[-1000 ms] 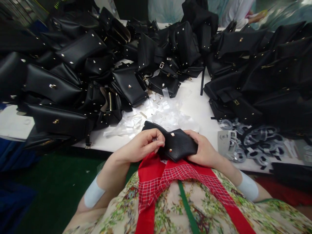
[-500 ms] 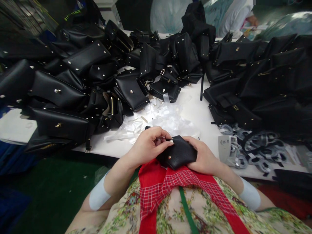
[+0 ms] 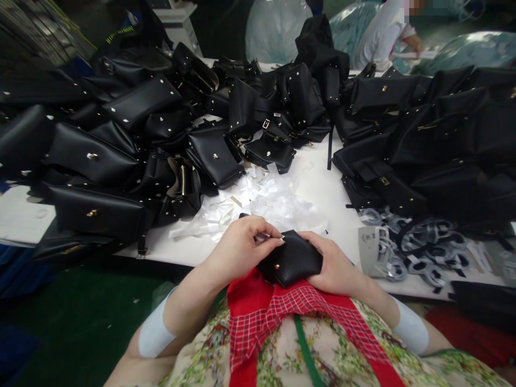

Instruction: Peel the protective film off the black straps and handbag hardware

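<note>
A small black leather bag with a gold-coloured stud on its near side rests against my lap at the table's front edge. My right hand is closed round its right end, with the fingers hidden behind it. Over the bag's upper left part my left hand pinches thumb and forefinger together. A tiny pale spot shows at those fingertips, too small to make out. Just beyond the hands lies a heap of torn white film scraps.
Black bags with metal fittings pile up at the left, at the back and at the right. Coiled, wrapped straps lie at the right front by a pale card box. Across the table is another person's white sleeve.
The whole view has shifted slightly. My hands keep nearly the same hold on the bag, the left one still pinching at its upper left. The other person's hand has moved a little.
</note>
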Tool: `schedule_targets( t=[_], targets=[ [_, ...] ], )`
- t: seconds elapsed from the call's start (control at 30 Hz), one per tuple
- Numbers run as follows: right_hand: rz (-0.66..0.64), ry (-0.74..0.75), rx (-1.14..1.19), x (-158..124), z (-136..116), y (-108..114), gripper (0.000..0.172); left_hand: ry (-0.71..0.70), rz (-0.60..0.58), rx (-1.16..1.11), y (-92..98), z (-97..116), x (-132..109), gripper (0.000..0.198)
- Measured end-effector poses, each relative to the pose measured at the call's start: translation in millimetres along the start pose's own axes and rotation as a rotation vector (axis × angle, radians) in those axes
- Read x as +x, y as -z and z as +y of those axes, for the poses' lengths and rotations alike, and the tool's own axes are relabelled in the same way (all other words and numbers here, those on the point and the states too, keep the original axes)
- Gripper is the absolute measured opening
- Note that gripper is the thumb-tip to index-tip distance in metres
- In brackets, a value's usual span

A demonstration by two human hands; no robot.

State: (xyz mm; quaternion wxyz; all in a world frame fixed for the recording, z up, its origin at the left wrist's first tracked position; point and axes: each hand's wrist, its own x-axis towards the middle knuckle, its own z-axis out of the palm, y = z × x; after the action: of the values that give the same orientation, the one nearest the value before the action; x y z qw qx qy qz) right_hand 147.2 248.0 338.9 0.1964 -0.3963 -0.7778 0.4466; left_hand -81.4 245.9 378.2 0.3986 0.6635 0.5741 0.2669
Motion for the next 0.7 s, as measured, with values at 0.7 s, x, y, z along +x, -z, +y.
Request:
schedule_targets(
  t=[0.7],
  targets=[
    [-0.003,-0.017,0.056,-2.6,4.0,0.6,0.064,0.024,-0.095,-0.662,33.1,-32.3,-15.2,0.014]
  ],
)
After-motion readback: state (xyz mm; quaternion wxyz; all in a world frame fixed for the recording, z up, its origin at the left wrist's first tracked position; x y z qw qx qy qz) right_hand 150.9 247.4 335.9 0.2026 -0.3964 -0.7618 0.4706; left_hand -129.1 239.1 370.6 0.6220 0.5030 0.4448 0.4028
